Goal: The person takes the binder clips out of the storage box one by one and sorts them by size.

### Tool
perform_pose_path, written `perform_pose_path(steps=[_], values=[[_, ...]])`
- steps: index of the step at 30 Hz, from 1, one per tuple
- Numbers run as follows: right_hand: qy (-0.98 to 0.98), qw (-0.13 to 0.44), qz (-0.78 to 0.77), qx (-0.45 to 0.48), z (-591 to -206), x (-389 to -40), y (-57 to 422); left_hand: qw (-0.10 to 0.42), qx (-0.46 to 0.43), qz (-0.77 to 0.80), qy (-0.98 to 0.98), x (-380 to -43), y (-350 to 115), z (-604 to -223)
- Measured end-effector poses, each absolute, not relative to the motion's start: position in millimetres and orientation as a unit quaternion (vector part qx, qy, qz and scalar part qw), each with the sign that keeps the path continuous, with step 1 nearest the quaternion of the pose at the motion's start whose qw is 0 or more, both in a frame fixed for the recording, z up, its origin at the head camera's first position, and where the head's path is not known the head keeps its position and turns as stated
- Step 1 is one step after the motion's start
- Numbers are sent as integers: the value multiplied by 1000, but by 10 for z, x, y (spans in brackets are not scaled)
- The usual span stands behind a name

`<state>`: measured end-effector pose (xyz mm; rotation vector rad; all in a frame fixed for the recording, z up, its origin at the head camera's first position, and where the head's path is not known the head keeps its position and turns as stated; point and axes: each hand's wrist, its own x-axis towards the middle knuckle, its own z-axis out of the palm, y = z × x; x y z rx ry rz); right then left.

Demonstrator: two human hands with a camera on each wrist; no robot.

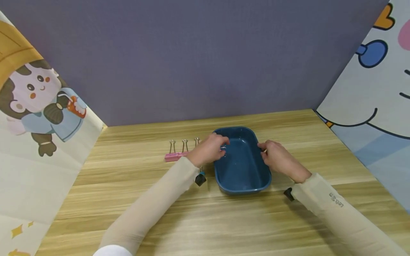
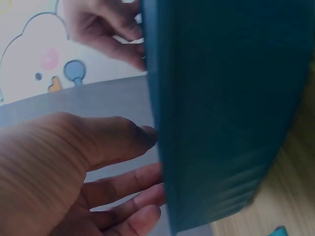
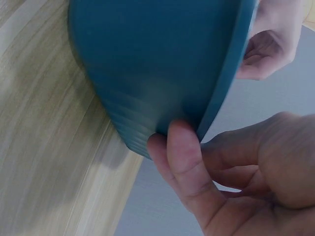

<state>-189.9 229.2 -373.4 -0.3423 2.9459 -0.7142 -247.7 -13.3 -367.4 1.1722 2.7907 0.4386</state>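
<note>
A dark blue plastic bin (image 1: 242,167) sits on the wooden table. My right hand (image 1: 280,158) pinches its right rim; in the right wrist view, the fingers (image 3: 184,157) lie against the outer wall. Across the left rim reaches my left hand (image 1: 208,147), its fingertips curled around the small silver wire handles (image 1: 223,147) of a binder clip, whose body is hidden. From the left wrist, the bin wall (image 2: 226,108) covers those fingertips. Left of this hand stand several pink binder clips (image 1: 173,156) in a row, handles up, partly behind the hand.
A teal binder clip (image 1: 202,173) lies below the left wrist, partly covered by the dark wrist camera (image 1: 200,179). A grey panel (image 1: 205,64) rises behind the table (image 1: 137,199), and cartoon-printed walls (image 1: 41,106) flank both sides.
</note>
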Motion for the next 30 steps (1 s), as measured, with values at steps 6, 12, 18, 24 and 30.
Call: perform_pose_path(steps=[6,12,18,24,30], values=[[964,39,-237,-118,-3745,-1905,2301,31,398,77,914,-2493,-25,-3735],[963,33,-237,-127,-3758,-1910,2310,44,385,58,920,-2497,29,-3773],[963,27,-234,-131,-3760,-1906,2322,20,382,33,923,-2542,57,-3849],[962,31,-238,-133,-3774,-1909,2336,18,377,-4,926,-2587,118,-3897],[961,36,-240,-130,-3761,-1906,2328,27,367,-35,929,-2603,171,-3911]])
